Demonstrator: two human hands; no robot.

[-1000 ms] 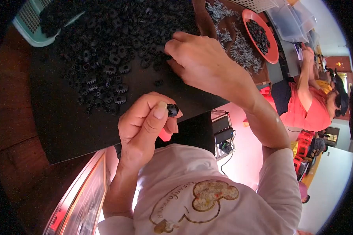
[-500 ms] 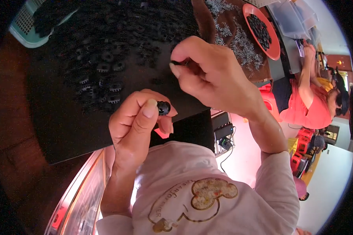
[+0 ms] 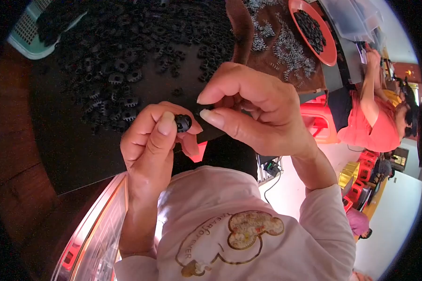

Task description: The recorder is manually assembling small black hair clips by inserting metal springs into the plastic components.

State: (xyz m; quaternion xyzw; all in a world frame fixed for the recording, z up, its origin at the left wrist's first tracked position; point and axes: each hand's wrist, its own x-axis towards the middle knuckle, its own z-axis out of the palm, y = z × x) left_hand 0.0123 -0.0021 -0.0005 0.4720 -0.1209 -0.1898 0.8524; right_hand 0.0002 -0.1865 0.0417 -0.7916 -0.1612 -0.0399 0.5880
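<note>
In my left hand (image 3: 147,140), a small rounded black plastic part with holes in its end (image 3: 183,123), like a cord lock body, is pinched between thumb and curled fingers. My right hand (image 3: 262,110) is just to its right, thumb and index tips close together. A tiny dark piece (image 3: 202,107) seems to sit between those tips; against the dark table its shape is hard to make out. Beyond both hands, many loose black plastic parts (image 3: 119,65), some with toothed edges, cover the black tabletop (image 3: 79,161).
Small silver springs (image 3: 290,54) lie on a brown cloth (image 3: 262,63) at the far right. Beside them, a red tray (image 3: 332,55) holds black parts. A pale green basket (image 3: 21,40) stands far left. A person in a red shirt (image 3: 370,124) sits at right, near red stools (image 3: 314,119).
My right hand has come down and nearer to my left, its thumb and index a little farther apart. My left hand has shifted slightly left and up, still pinching the black part.
</note>
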